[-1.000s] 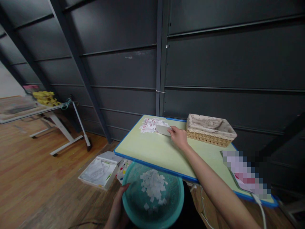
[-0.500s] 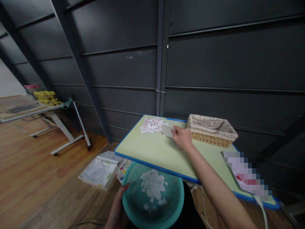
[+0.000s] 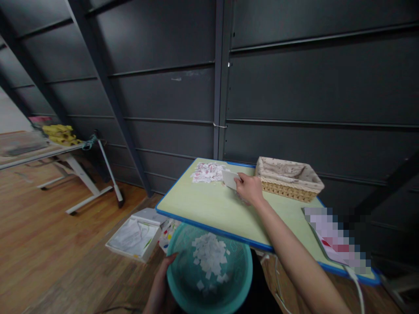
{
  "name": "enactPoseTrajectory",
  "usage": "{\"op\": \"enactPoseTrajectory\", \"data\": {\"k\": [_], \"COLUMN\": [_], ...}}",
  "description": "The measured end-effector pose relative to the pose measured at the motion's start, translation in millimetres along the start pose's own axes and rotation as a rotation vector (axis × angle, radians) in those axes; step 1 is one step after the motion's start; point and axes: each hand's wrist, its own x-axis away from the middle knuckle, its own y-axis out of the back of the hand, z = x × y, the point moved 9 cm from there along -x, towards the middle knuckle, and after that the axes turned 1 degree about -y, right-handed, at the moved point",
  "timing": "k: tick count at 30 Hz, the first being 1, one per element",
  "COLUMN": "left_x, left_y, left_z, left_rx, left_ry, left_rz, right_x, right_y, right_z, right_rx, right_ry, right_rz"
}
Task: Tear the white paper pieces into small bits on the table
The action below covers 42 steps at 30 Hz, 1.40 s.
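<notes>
My right hand [image 3: 249, 188] grips a flat white card-like scraper [image 3: 230, 179] above the pale green tabletop [image 3: 196, 203]. The scraper's far edge is beside a heap of white paper scraps [image 3: 209, 172] with reddish marks. Below the table's front edge, my left hand [image 3: 163, 279] holds the left rim of a teal plastic basket [image 3: 242, 279], its thumb over the rim and its other fingers mostly hidden. Small white square pieces [image 3: 209, 255] lie piled inside the basket.
A cloth-lined wicker basket [image 3: 288, 189] stands at the table's back right. A blurred-out flat device [image 3: 337, 244] with a white cable lies at the right edge. On the floor at left sits an open white box [image 3: 134, 237]. A dark panelled wall [image 3: 170, 100] rises behind.
The view has shifted very slightly. Both hands, the scraper and the teal basket keep nearly the same positions.
</notes>
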Motion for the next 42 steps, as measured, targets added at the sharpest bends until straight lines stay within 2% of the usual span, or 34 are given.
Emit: {"op": "enactPoseTrajectory", "data": {"k": [7,13,16,26,33,38,42], "left_x": [-1.8,6.9,7.4,3.6,1.7,-0.2,-1.2], "left_y": [2.3,-1.3,-4.1,-1.9,-2.2,1.8,5.5], "left_z": [0.2,-3.8,-3.0,0.0,1.5,0.4,-4.4], "left_rx": [0.003,-0.030,-0.006,0.029,0.010,-0.021,-0.038], "left_ry": [-0.009,-0.005,0.008,0.025,0.025,0.012,-0.029], "left_rz": [-0.022,-0.056,-0.016,-0.012,0.048,0.011,-0.027], "right_x": [-2.1,-3.3,-3.9,-3.5,-3.4,-3.3,-2.1], "right_y": [0.7,1.1,2.6,3.2,7.8,19.2,23.5], "right_z": [-2.7,-8.1,-11.0,-5.1,-5.6,-3.9,-0.9], "right_rx": [-0.123,-0.119,-0.128,-0.005,0.068,-0.038,-0.271], "right_ry": [-0.012,-0.039,-0.054,-0.017,-0.027,0.016,0.076], "right_rz": [0.030,-0.010,-0.039,0.018,0.025,0.037,0.097]}}
